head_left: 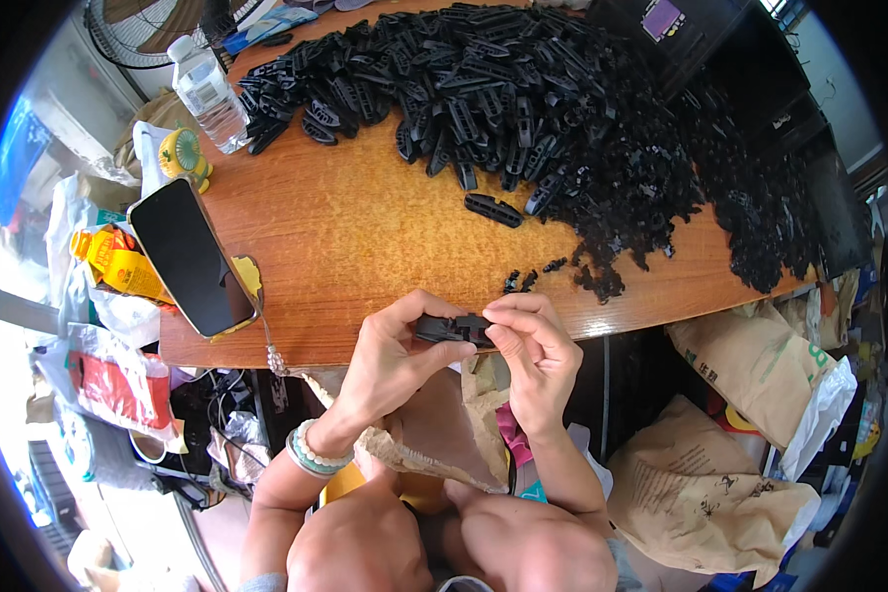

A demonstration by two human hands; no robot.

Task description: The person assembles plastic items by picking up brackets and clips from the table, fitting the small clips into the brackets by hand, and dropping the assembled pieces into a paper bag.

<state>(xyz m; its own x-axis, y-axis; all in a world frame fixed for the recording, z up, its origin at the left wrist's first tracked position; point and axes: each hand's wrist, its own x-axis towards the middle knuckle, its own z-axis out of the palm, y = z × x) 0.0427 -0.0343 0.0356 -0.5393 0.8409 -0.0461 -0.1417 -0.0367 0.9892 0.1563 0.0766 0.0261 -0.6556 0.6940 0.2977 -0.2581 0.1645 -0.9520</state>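
Note:
My left hand (pixel 385 357) is closed around one end of an elongated black plastic part (pixel 440 330), just above the table's near edge. At its other end, my right hand (pixel 531 357) pinches with thumb and fingertips. A small black block shows on the part by the right fingertips; I cannot tell whether it is a separate piece. One similar long black part (pixel 493 209) lies alone on the table (pixel 335 227). A few small black pieces (pixel 520 281) rest just beyond my hands.
A large heap of long black parts (pixel 464 79) covers the far side, with small black pieces (pixel 622 222) spread at right. A phone (pixel 192 259), small yellow fan (pixel 182 153) and water bottle (pixel 207 94) stand at left. Paper sacks (pixel 705 483) sit lower right.

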